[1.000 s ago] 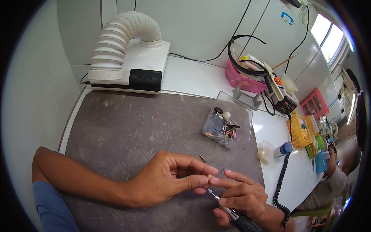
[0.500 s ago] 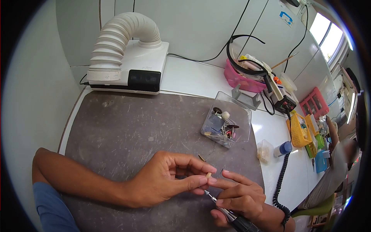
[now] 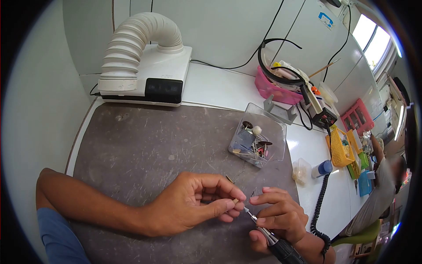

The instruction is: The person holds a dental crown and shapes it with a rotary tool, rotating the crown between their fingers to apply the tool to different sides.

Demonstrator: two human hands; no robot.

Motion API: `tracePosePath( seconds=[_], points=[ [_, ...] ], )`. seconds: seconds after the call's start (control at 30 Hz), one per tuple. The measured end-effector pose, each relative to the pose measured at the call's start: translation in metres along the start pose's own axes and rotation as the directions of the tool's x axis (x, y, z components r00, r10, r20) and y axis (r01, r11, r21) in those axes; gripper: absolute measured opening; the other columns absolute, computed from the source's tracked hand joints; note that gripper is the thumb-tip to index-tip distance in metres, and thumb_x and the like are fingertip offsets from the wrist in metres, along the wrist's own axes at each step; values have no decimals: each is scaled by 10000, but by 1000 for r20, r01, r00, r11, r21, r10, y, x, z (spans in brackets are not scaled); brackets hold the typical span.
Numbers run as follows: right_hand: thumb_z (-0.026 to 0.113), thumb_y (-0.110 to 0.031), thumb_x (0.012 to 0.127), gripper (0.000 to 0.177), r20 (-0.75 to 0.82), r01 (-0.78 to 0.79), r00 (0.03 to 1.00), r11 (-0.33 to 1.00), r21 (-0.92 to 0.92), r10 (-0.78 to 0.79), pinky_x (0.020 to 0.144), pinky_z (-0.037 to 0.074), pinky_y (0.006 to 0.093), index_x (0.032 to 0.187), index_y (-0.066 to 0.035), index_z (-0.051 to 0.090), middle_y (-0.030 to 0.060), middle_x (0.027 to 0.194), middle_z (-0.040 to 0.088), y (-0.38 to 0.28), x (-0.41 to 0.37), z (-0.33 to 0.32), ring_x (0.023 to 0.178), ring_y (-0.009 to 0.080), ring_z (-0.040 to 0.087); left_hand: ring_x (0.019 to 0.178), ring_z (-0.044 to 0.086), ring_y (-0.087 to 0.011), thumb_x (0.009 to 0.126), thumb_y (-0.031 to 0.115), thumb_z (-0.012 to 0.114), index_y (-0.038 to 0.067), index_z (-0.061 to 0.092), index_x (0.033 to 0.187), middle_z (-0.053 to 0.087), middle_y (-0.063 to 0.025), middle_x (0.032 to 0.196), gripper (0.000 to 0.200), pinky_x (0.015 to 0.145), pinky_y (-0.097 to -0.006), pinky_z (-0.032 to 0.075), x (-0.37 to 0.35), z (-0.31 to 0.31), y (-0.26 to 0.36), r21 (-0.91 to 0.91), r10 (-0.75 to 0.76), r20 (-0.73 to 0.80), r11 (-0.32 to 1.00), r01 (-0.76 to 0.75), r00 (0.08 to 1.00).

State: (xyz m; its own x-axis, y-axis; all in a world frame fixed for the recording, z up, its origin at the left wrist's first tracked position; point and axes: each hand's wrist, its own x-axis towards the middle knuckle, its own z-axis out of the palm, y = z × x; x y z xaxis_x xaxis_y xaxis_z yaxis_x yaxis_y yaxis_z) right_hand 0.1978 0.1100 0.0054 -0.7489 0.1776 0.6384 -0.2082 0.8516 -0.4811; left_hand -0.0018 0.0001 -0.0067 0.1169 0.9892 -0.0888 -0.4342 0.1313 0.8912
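Between the thumb and index finger of my left hand is a small cream-coloured, tooth-like piece. My right hand is wrapped round a rotary handpiece with a metal nose and black body. Its small grey-blue tip points up and left, right at my left fingertips and just beside the piece. The right index finger is stretched out above the tool. Behind my left fingers, a thin brass-coloured bit lies on the grey work mat.
A clear plastic box of small discs and burs stands beyond my hands. A white unit with a ribbed hose is at back left. On the right are a small tub, a blue-capped bottle, a coiled cord and a seated person.
My right hand and handpiece have moved right and slightly up. The right index finger has come away from the piece, and the tip now sits higher beside it. My left hand has barely moved.
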Motion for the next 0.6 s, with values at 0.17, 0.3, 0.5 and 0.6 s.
tracePosePath(
  seconds=[0.17, 0.3, 0.5, 0.6],
  points=[
    [820, -66, 665, 296, -12, -16, 1000, 1000, -2, 16, 861, 541, 475, 855, -69, 593, 65, 767, 658, 0, 1, 1, 938, 316, 695, 942, 630, -112, 920, 84, 631, -42, 615, 1117, 655, -89, 1033, 234, 856, -245, 547, -2, 1, -1, 31, -9, 0, 999, 9, 1000],
    [817, -65, 669, 290, -16, -21, 1000, 1000, 12, 21, 865, 541, 479, 853, -68, 592, 68, 767, 657, 1, 0, 1, 947, 326, 695, 909, 630, -99, 903, 97, 663, -37, 633, 1120, 666, -80, 1011, 256, 826, -225, 540, -2, 1, 0, 44, -25, -11, 999, 25, 1000],
    [814, -55, 669, 302, 7, -23, 1000, 999, 26, 22, 871, 539, 481, 871, -65, 589, 72, 784, 659, 1, 0, 0, 958, 336, 694, 960, 648, -149, 902, 32, 641, -60, 618, 1142, 663, -140, 1047, 258, 883, -288, 549, -2, 1, 3, 77, -49, -15, 996, 50, 999],
    [813, -56, 671, 306, 8, -26, 1000, 999, 37, 26, 880, 535, 482, 881, -65, 590, 72, 788, 660, 2, 0, 1, 963, 334, 693, 958, 647, -143, 901, 36, 644, -56, 623, 1140, 663, -134, 1052, 257, 879, -282, 548, -2, 1, 3, 85, -55, -14, 995, 56, 998]
  ],
)
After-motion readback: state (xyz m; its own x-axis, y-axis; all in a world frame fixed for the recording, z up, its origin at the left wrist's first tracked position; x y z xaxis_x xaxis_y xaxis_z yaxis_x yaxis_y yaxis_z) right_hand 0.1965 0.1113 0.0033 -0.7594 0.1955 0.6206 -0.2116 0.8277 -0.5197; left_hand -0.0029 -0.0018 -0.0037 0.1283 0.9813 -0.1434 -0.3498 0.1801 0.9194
